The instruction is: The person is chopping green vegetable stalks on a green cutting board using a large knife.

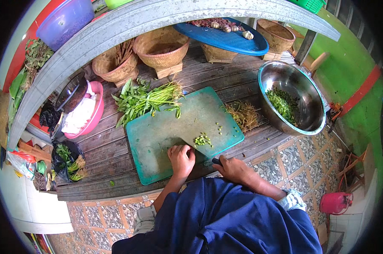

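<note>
My right hand grips the dark handle of a knife, whose blade lies across the near part of a green-edged cutting board. Beside the blade, my left hand rests on the board with curled fingers; whether anything is inside them is hidden. Small chopped green pieces lie just beyond the blade, with a few more scattered to the right. Leafy green stems overlap the board's far left edge. Brownish root trimmings are heaped against its right side.
A steel bowl holding chopped greens stands at the right. Woven baskets and a blue tray with garlic line the back. A pink basin and a black bag of greens sit left. A metal shelf edge crosses above.
</note>
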`<state>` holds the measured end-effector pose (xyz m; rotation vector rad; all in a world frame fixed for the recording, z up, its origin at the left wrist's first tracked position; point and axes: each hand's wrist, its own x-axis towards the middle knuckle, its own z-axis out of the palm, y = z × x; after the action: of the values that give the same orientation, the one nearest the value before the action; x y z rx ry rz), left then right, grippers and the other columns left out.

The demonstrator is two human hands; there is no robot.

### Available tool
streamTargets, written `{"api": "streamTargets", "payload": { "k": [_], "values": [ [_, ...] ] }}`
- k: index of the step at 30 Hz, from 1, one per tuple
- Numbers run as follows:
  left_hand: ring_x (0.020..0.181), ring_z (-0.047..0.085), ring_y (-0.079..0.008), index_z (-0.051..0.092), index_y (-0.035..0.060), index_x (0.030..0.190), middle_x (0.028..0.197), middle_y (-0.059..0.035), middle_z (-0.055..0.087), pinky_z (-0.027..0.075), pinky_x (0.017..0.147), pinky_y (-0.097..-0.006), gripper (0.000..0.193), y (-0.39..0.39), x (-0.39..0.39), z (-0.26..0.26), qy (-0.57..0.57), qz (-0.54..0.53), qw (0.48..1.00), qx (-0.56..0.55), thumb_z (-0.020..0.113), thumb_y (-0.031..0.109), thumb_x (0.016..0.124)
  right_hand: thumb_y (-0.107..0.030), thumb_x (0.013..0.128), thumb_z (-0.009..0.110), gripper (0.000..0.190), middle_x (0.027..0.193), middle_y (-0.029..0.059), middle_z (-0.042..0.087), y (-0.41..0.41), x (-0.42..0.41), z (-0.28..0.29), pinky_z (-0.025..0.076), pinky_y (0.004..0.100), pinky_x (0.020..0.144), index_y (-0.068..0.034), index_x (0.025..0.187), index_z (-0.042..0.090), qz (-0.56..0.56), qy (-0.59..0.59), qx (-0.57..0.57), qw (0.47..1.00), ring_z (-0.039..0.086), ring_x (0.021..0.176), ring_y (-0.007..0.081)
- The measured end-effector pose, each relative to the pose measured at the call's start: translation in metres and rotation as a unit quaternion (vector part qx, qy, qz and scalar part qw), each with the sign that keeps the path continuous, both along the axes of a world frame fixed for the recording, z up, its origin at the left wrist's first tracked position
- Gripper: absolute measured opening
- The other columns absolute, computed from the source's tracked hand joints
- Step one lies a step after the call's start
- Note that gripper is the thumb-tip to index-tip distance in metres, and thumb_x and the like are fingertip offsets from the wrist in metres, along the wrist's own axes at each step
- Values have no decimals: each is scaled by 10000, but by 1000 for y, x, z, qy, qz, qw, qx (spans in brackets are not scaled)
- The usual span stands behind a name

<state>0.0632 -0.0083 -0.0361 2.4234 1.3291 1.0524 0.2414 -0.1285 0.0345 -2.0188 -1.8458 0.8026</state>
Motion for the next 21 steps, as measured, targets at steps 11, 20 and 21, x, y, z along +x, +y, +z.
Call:
{"api": "streamTargets", "payload": {
  "k": [11, 20, 21],
  "values": [
    [803, 557, -269, 604, 94, 740, 742, -53, 609, 373, 839, -426, 104, 0, 1, -1, 5, -2, 1000, 20, 679, 133, 679, -437, 934, 485, 483, 659, 282, 611, 18, -8, -22, 506, 540, 606, 45, 966, 517, 21, -8, 45, 999, 628, 661, 462],
    [816, 561, -273, 608, 105, 745, 757, -61, 621, 364, 858, -422, 94, -2, -1, 0, -12, -2, 1000, 5, 678, 140, 693, -444, 936, 476, 488, 697, 311, 606, -1, 4, -1, 471, 587, 638, 38, 1004, 491, 4, 17, 7, 1000, 607, 695, 502],
    [796, 559, -272, 599, 101, 739, 740, -52, 614, 370, 822, -415, 106, -1, -1, 1, -10, -3, 1000, 20, 686, 126, 684, -441, 938, 475, 485, 697, 313, 605, -2, 1, 4, 471, 586, 636, 39, 1001, 492, 10, 14, 0, 1000, 607, 693, 499]
  ]
}}
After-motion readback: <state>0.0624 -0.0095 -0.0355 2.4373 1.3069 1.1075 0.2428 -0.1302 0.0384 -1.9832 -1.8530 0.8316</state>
